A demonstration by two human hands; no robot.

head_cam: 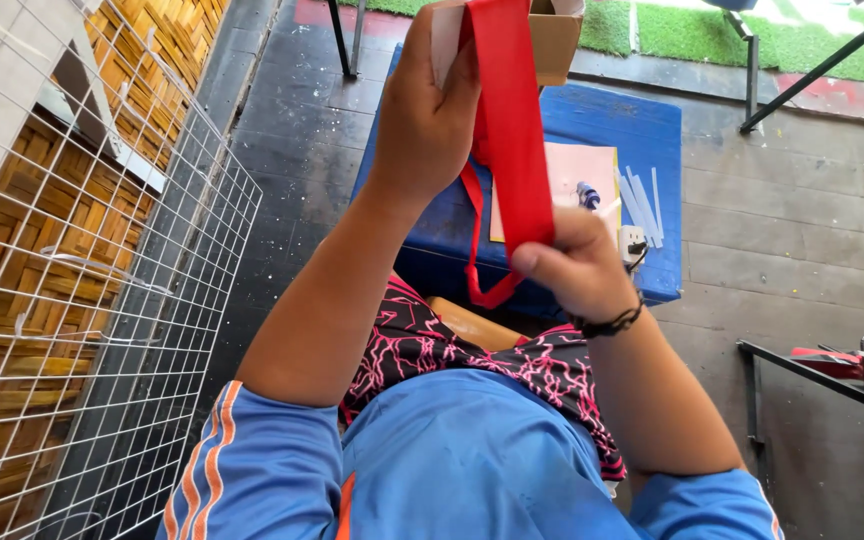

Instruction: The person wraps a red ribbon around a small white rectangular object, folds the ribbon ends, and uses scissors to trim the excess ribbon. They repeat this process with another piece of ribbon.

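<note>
Above the blue counter (612, 120) | left hand (422, 110) gripped red ribbon (507, 130) top against cardboard box (552, 40) | right hand (577, 265) pinched lower end | advised: keep ribbon taut, flat.

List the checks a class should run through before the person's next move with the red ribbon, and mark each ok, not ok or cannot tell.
1. Left hand grips the top of the red ribbon: ok.
2. Right hand pinches its lower end: ok.
3. Ribbon flat between the hands: ok.
4. Thin loop hanging free below: ok.
5. Cardboard box behind held steady: cannot tell.
6. Blue table within reach: ok.
</note>
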